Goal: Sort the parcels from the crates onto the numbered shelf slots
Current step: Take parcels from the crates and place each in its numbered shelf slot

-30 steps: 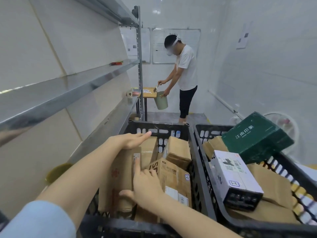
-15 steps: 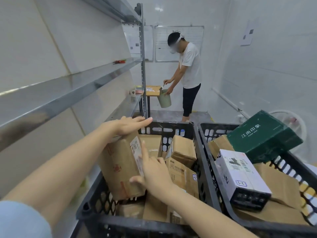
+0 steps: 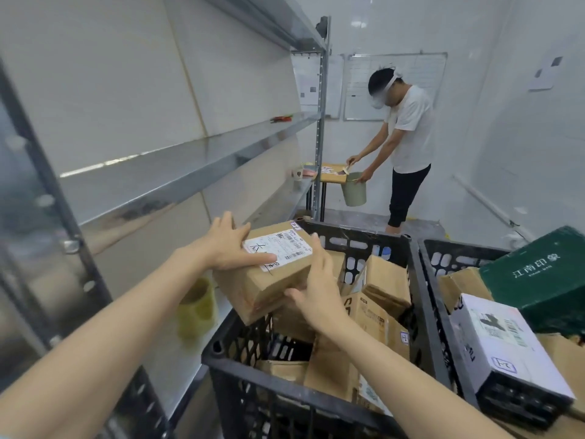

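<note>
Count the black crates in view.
2. The left crate sits below the held parcel; the right crate beside it holds the green box. More could lie out of frame.

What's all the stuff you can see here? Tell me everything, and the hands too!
labelled parcel: one, brown with a white label, held above the left crate
left crate: one, black, beside the shelves
right crate: one, black, next to it
cardboard parcels: several, brown, in both crates
green box: one, dark green, atop the right crate's pile
white box: one, white with a black end, right crate
shelves: one rack, silver, left
roll: one, yellowish, likely tape, lower shelf
other person: one, white shirt, far end
bucket: one, pale green, by that person
whiteboard: one, white, back wall
left hand: holds the parcel's top
right hand: holds its right side, thumb underneath
</note>
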A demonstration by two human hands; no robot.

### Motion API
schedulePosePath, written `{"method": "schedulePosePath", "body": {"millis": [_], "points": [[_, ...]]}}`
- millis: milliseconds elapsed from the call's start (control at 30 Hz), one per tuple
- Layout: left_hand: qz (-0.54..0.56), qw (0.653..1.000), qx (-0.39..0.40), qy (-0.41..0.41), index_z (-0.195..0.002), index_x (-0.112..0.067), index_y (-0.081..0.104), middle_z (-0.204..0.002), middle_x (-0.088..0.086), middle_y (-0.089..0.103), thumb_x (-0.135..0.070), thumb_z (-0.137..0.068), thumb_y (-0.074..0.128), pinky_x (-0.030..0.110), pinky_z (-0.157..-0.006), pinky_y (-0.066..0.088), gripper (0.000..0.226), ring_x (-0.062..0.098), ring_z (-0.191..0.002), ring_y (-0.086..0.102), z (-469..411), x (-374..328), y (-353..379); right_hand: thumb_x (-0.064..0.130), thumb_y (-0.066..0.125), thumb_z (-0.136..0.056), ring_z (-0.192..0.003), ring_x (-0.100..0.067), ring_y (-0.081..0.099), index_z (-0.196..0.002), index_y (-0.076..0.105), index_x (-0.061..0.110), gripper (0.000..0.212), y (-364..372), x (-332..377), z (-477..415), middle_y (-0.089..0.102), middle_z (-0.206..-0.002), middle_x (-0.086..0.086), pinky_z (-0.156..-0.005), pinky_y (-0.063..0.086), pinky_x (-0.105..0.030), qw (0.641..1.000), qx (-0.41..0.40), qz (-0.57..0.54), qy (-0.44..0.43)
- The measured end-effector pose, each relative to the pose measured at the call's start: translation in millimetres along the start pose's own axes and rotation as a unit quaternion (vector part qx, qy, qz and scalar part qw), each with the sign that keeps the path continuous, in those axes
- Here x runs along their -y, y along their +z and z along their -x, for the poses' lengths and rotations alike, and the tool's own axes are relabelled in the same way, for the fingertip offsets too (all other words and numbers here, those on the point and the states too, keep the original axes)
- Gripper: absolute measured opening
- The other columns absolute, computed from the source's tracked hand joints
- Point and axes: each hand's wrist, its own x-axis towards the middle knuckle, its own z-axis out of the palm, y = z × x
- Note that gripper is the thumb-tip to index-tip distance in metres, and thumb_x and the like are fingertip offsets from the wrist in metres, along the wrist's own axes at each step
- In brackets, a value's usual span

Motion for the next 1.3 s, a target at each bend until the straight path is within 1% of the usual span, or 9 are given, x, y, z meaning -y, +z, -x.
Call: {"method": "schedulePosePath", "body": {"millis": [67,133,233,367,633,800,1000,1133,1300], "points": [[0.01,1.0,-0.008,-0.012,-0.142,-0.013,0.039,-0.115,0.003,0.028,-0.096,-0.055,0.045,0.041,-0.105,0.033,0.12,0.025,-0.125,0.027,5,6,0,0.005,0.06,-0.086,-0.138,-0.026,0.039,-0.144,-0.021,0.053,0.11,5,5,-2,0.001,-0.16,0.009,-0.11,0.04,-0.047,0.998,-0.006,-0.054,0.019],[0.027,0.999,-0.001,-0.023,-0.144,-0.011,0.035,-0.13,0.007,0.037,-0.101,-0.047,0.041,0.04,-0.104,0.034,0.132,0.026,-0.128,0.032,9,10,1,0.014,0.05,-0.091,-0.131,-0.025,0.046,-0.144,-0.025,0.048,0.098,8,11,-4,0.022,-0.158,-0.001,-0.108,0.041,-0.043,0.995,0.012,-0.084,0.046],[0.076,0.997,0.012,-0.025,-0.156,-0.021,-0.003,-0.151,0.01,0.038,-0.089,-0.06,0.053,0.037,-0.105,0.036,0.129,0.031,-0.134,0.04,14,10,2,0.034,0.044,-0.1,-0.111,-0.02,0.057,-0.149,-0.019,0.039,0.081,11,18,-8,0.051,-0.142,-0.003,-0.095,0.041,-0.032,0.993,0.029,-0.1,0.054],[0.081,0.997,0.011,-0.012,-0.152,-0.036,-0.016,-0.15,0.01,0.042,-0.09,-0.052,0.052,0.036,-0.102,0.04,0.132,0.032,-0.13,0.045,19,8,-1,0.052,0.052,-0.094,-0.128,-0.021,0.051,-0.148,-0.013,0.042,0.086,13,21,-13,0.047,-0.148,0.0,-0.108,0.04,-0.039,0.993,0.025,-0.115,0.032],[0.083,0.996,0.001,0.013,-0.151,-0.04,-0.014,-0.145,0.004,0.045,-0.076,-0.069,0.062,0.04,-0.107,0.028,0.118,0.031,-0.135,0.029,24,2,0,0.03,0.057,-0.095,-0.136,-0.017,0.041,-0.154,-0.004,0.031,0.084,4,19,-21,0.039,-0.152,0.002,-0.115,0.033,-0.039,0.993,0.049,-0.105,0.014],[0.117,0.993,0.009,0.028,-0.151,-0.037,-0.019,-0.15,-0.004,0.039,-0.08,-0.06,0.067,0.048,-0.117,0.018,0.133,0.034,-0.142,0.019,22,8,5,0.028,0.063,-0.089,-0.139,-0.007,0.031,-0.149,-0.002,0.042,0.089,-5,18,-26,0.031,-0.154,0.012,-0.117,0.027,-0.036,0.993,0.066,-0.093,-0.018],[0.138,0.99,0.027,0.006,-0.142,-0.048,-0.029,-0.156,0.008,0.024,-0.088,-0.04,0.071,0.051,-0.118,0.02,0.149,0.027,-0.145,0.017,19,20,8,0.022,0.068,-0.089,-0.135,0.0,0.027,-0.127,-0.002,0.062,0.089,-14,21,-27,0.029,-0.146,0.02,-0.111,0.021,-0.025,0.993,0.079,-0.069,-0.06],[0.172,0.984,0.037,0.003,-0.145,-0.04,-0.03,-0.161,0.001,0.011,-0.067,-0.057,0.081,0.05,-0.12,0.012,0.145,0.027,-0.149,0.003,25,15,8,0.023,0.069,-0.089,-0.14,-0.006,0.027,-0.142,-0.009,0.047,0.097,-13,22,-30,0.028,-0.155,0.01,-0.112,0.023,-0.027,0.992,0.1,-0.062,-0.053],[0.196,0.979,0.021,0.05,-0.143,-0.036,-0.035,-0.154,-0.008,0.03,-0.066,-0.055,0.083,0.041,-0.117,0.023,0.15,0.022,-0.144,0.027,24,12,10,0.025,0.069,-0.086,-0.142,-0.007,0.024,-0.152,-0.011,0.034,0.105,-15,24,-35,0.026,-0.156,0.009,-0.117,0.027,-0.038,0.991,0.115,-0.05,-0.056]]}}
